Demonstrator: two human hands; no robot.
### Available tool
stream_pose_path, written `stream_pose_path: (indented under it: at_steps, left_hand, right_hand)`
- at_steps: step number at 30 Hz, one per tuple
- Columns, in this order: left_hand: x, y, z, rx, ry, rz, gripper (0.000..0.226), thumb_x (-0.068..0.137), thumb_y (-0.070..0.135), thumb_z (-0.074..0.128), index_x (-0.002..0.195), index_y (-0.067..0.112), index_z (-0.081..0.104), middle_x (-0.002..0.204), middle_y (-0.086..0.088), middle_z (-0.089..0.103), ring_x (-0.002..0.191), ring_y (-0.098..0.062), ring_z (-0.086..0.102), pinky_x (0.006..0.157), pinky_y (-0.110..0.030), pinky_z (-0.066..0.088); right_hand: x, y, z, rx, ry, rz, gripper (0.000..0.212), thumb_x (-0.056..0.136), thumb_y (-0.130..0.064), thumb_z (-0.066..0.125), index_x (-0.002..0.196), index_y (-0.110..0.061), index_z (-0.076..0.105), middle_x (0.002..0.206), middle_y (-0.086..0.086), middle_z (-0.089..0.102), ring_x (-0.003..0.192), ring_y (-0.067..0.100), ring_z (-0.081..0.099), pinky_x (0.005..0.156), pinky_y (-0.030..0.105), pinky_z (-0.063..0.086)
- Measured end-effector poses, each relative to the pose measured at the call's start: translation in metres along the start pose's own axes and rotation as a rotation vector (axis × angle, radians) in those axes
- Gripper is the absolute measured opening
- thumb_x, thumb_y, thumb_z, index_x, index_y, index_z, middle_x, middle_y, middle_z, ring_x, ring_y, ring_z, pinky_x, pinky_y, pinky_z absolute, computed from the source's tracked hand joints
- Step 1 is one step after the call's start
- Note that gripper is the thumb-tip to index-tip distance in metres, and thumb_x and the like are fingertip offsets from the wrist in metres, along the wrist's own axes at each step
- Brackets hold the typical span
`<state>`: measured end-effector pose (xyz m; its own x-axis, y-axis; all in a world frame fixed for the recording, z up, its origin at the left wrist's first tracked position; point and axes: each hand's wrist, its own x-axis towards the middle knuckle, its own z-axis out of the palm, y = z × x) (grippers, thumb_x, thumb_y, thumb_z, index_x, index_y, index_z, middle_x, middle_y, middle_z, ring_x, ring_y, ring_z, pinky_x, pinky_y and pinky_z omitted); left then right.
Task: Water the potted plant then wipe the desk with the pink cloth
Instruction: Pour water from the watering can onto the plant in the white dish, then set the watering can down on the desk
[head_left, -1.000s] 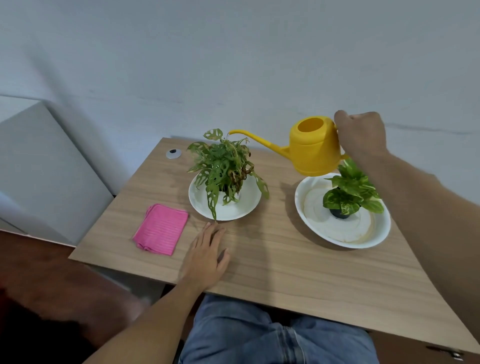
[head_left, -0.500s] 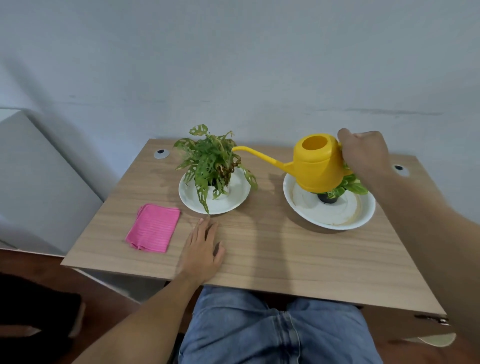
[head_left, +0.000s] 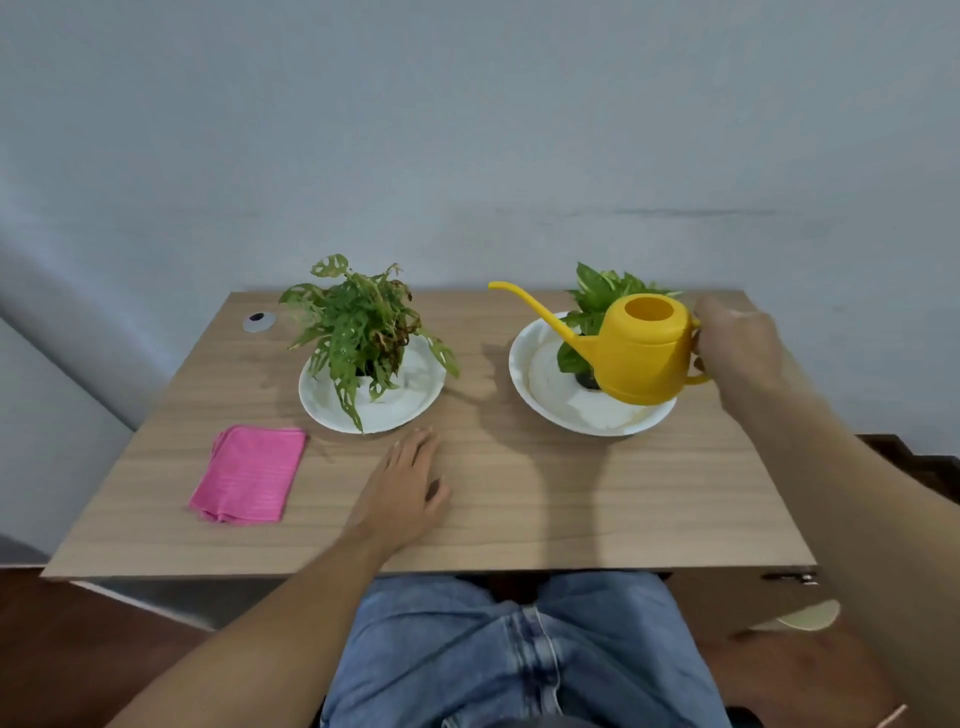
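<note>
A light wood table (head_left: 519, 499) stands against a pale wall, seen from above by a seated person in blue jeans. At the far left lies the folded pink cloth (head_left: 248, 473), flat and untouched, well apart from both hands. Behind and to its right, a leafy potted plant (head_left: 358, 332) with holes in its leaves sits on a white plate (head_left: 410, 405). Just in front of that plate, the left hand (head_left: 400, 493) rests palm down on the table, fingers (head_left: 415, 447) loosely together and pointing toward the plate, holding nothing. Further right, a second potted plant (head_left: 597, 306) sits in a wide white dish (head_left: 540, 384). In front of it hangs a yellow watering can (head_left: 641, 358) — level, its long spout (head_left: 530, 306) aimed left and slightly upward, its tip between the two plants. At the far right, the right hand (head_left: 737, 343) grips the can's handle, fingers curled around it, though blur hides the exact hold; the forearm reaches in from the lower right, raised above the table. Judging from this, watering is under way or ending and wiping has not begun. The risk — the can's base hangs close over the dish and leaves, so lowering or swinging it carelessly could knock the small pot or splash water onto the table.
</note>
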<state>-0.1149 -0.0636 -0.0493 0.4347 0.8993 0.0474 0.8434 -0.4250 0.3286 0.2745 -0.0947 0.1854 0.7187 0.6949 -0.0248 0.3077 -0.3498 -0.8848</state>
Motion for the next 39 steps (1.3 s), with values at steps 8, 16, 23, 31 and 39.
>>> stream_pose_path:
  at_steps: [8,16,23,31,39]
  left_hand:
    - [0.032,0.050,0.011,-0.054,-0.075,0.124,0.081,0.105,0.054,0.036,0.171,0.008,0.032,0.178,-0.014,0.033,0.167,-0.027,0.030,0.138,-0.038,0.021]
    - [0.056,0.085,0.034,-0.065,-0.103,0.135,0.086,0.099,0.057,0.031,0.171,0.010,0.032,0.176,-0.010,0.032,0.166,-0.026,0.028,0.140,-0.049,0.009]
    - [0.089,0.081,0.038,-0.036,-0.118,0.106,0.092,0.100,0.057,0.026,0.176,0.006,0.016,0.185,-0.011,0.013,0.173,-0.026,0.008,0.141,-0.047,0.006]
    - [0.093,0.073,0.054,0.064,-0.103,0.100,0.086,0.111,0.057,0.024,0.177,0.006,0.009,0.187,-0.010,0.004,0.174,-0.024,-0.001,0.141,-0.046,0.000]
    - [0.091,0.073,0.058,0.086,-0.065,0.099,0.087,0.109,0.060,0.021,0.177,0.007,0.010,0.188,-0.007,0.004,0.174,-0.022,0.000,0.141,-0.044,0.001]
  right_hand:
    - [0.003,0.029,-0.032,0.289,0.158,0.186,0.034,0.097,-0.030,0.060,0.069,-0.011,0.063,0.070,0.007,0.061,0.064,0.026,0.055,0.063,0.036,0.046]
    - [0.015,0.071,-0.067,0.380,0.390,0.300,0.033,0.092,-0.038,0.055,0.070,-0.013,0.061,0.072,0.007,0.067,0.070,0.030,0.059,0.067,0.042,0.049]
    - [0.017,0.116,-0.083,0.346,0.475,0.385,0.037,0.104,-0.031,0.051,0.113,-0.002,0.073,0.113,0.021,0.073,0.106,0.042,0.071,0.080,0.039,0.050]
    - [0.022,0.168,-0.074,0.102,0.538,0.380,0.056,0.115,-0.035,0.039,0.122,0.010,0.072,0.131,0.034,0.070,0.128,0.053,0.062,0.111,0.054,0.048]
    - [0.029,0.193,-0.072,0.013,0.482,0.340,0.061,0.118,-0.038,0.032,0.135,0.004,0.072,0.137,0.034,0.068,0.133,0.052,0.059,0.114,0.050,0.043]
